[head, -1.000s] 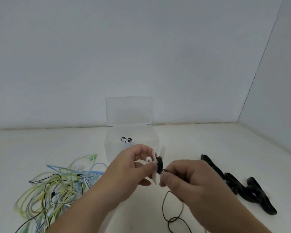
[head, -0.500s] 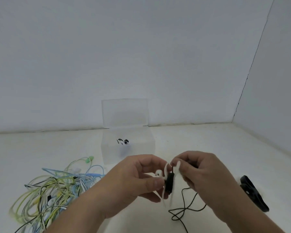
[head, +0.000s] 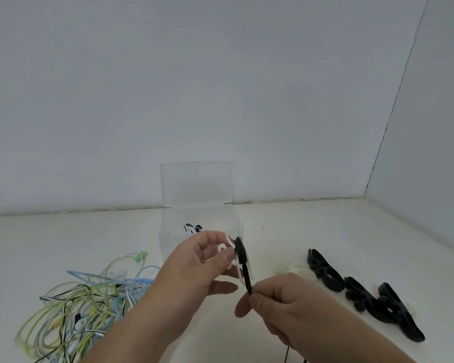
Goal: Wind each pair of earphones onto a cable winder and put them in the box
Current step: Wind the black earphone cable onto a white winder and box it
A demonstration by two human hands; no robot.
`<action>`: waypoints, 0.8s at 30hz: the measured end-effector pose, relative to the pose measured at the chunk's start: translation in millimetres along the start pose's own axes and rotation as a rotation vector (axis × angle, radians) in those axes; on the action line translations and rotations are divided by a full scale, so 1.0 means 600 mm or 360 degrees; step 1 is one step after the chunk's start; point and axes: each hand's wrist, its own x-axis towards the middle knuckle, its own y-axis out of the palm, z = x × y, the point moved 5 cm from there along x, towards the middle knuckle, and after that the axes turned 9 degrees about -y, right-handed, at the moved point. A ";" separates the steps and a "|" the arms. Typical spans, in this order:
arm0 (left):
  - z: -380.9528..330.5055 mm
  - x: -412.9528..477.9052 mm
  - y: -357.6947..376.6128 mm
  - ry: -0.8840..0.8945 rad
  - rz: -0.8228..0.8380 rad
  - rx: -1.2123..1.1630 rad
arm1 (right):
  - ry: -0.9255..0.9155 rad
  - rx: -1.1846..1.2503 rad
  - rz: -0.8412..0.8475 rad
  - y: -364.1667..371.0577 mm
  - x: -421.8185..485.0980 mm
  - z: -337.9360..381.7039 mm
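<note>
L hand (head: 194,268) pinching white winder (head: 222,248), R hand (head: 294,307) gripping black cable (head: 245,273)

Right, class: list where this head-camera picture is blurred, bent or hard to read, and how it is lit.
Head view: soft, even light, faint shadows; the wide lens bows the wall seam at right; the black cable between left hand and right hand is motion-smeared; the clear box nearly vanishes against the table.
</note>
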 end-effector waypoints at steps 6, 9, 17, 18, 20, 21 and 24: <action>0.009 0.000 -0.002 0.0031 -0.0058 0.0211 | -0.0064 -0.0026 -0.0047 -0.008 -0.004 0.006; 0.003 -0.001 0.003 0.0140 -0.0068 0.0480 | -0.0077 -0.0006 -0.0070 -0.013 -0.007 0.010; 0.005 -0.006 0.019 0.0106 0.0069 0.0729 | -0.0115 0.0359 -0.0279 -0.042 -0.018 0.007; 0.005 -0.006 0.021 0.0094 0.0085 0.0726 | -0.0105 0.0383 -0.0317 -0.046 -0.019 0.005; 0.005 -0.006 0.023 0.0076 0.0116 0.0710 | -0.0091 0.0424 -0.0367 -0.051 -0.018 0.002; 0.005 -0.006 0.023 0.0060 0.0152 0.0670 | -0.0086 0.0442 -0.0384 -0.052 -0.017 0.001; 0.008 -0.005 0.024 -0.0013 0.0255 0.0605 | -0.0073 0.0510 -0.0474 -0.059 -0.018 -0.003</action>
